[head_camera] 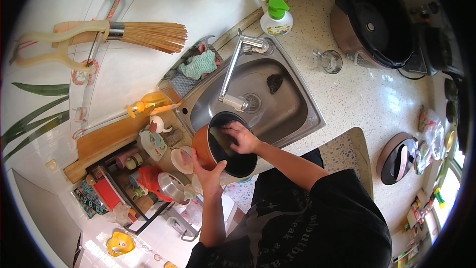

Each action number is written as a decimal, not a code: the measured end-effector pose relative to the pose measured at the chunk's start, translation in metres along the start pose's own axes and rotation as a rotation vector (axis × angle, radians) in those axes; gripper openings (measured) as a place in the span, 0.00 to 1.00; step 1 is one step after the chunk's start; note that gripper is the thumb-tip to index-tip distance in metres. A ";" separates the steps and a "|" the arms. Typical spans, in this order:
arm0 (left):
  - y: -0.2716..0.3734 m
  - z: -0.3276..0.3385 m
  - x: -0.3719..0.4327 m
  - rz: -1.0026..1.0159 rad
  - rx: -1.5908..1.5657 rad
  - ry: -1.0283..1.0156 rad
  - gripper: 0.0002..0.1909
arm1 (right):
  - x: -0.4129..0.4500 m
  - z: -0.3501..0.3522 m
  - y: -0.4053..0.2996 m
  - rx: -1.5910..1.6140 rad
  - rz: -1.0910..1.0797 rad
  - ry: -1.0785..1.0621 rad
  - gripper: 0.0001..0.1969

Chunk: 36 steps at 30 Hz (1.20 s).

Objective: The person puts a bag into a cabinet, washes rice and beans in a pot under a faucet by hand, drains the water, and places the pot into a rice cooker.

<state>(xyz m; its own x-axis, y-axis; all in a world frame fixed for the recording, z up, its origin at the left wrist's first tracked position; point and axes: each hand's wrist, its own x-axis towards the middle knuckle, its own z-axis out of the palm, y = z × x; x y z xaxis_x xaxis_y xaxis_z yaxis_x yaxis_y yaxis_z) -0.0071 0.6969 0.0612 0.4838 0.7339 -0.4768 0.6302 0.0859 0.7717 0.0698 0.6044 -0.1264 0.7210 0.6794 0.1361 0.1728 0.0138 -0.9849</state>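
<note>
An inner cooker pot [201, 148], orange outside and black inside, is tilted over the near left edge of the stainless steel sink [241, 78]. My left hand [208, 175] grips the pot's near side, the thumb at the rim and the fingers against the outer wall. Inside the pot is my right hand [241, 139], its fingers apart and slightly blurred. Something pale [220, 137] shows beneath those fingers; I cannot tell what it is. The chrome faucet [232, 70] reaches over the sink, its spout end just beyond the pot. A dark scrap [274, 83] lies in the basin.
Right of the sink stand a glass mug [331, 62] and an open electric cooker [372, 26]. A soap pump bottle [277, 18] stands behind the faucet. Bowls [182, 159] and a metal basin [173, 188] crowd the left. The cooker lid [398, 159] rests on the right counter.
</note>
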 end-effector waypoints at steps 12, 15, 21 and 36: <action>0.000 0.002 0.001 0.023 0.045 -0.002 0.60 | 0.000 -0.002 0.000 0.019 0.009 0.008 0.30; 0.003 0.005 0.000 0.033 0.020 -0.019 0.60 | 0.001 -0.003 0.000 0.023 0.009 0.010 0.30; 0.021 0.017 -0.009 0.025 0.073 0.033 0.56 | 0.003 -0.005 -0.001 0.043 0.007 0.013 0.31; 0.024 0.020 -0.016 0.036 0.083 0.057 0.58 | 0.007 -0.007 -0.006 0.052 -0.034 0.041 0.28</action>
<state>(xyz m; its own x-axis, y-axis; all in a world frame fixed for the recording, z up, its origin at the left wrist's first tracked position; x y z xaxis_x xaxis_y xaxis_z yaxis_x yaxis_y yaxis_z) 0.0121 0.6735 0.0788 0.4731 0.7730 -0.4227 0.6620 0.0047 0.7494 0.0787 0.6043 -0.1192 0.7426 0.6471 0.1727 0.1632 0.0752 -0.9837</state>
